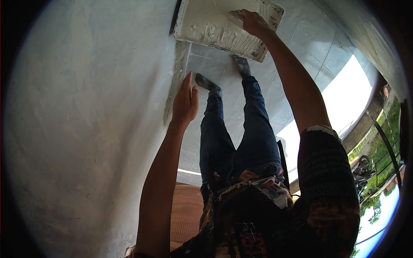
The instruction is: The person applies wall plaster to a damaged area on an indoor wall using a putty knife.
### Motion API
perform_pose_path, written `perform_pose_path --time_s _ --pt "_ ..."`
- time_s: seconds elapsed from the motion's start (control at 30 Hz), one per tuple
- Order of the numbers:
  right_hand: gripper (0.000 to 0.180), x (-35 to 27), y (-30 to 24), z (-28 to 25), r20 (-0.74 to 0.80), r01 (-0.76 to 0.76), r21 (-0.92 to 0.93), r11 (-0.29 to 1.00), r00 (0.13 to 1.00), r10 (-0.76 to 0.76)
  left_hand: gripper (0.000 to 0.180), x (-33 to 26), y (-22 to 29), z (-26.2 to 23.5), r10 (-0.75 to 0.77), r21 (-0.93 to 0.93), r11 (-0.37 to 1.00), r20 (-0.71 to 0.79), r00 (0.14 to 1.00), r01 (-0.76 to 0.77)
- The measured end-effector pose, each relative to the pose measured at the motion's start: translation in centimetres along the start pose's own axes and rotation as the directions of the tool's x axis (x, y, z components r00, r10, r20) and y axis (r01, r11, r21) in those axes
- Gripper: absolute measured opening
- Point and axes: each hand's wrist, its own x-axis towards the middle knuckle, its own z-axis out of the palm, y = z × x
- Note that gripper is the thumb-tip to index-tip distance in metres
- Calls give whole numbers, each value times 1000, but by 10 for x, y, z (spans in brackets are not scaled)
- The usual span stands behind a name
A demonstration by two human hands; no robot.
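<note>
At the top of the view, a rectangular tray (195,31) is coated with thick, cream-white paste smeared in streaks. My right hand (254,23) reaches over it from the right. Its fingers are closed at the paste, around a pale, paste-smeared piece (235,17) whose kind I cannot make out. My left hand (185,102) is raised beside the grey wall (94,107), with its fingers stretched out and nothing in them. Whether it touches the wall is hard to tell.
Grey tiles cover the floor (297,47), where my feet stand below the tray. A woven brown chair or basket (186,210) is behind me by the wall. Bright sunlight (348,90) falls on the right, near an opening to grass and a parked motorbike (363,167).
</note>
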Motion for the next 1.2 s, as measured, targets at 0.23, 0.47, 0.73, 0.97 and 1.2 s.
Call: perform_pose_path --time_s 0.23,0.47,0.73,0.97,1.2 --pt "27 -41 -43 19 88 94 42 995 991 -97 53 1 4 0 -3 2 1000 -7 1000 3" --pt "20 -49 -66 -6 -92 90 130 987 993 -78 53 -6 -3 -4 2 8 1000 -15 1000 -1" --pt "21 -57 -51 13 -123 81 -152 985 987 -101 53 -11 -8 -1 -9 33 999 -13 1000 10" --pt "19 -78 -69 16 -100 27 90 996 995 -18 53 -9 -4 -3 -12 23 1000 -9 1000 12" --pt "24 -49 -28 -1 -224 12 -212 977 973 -61 53 0 -2 -3 0 19 1000 8 1000 0"
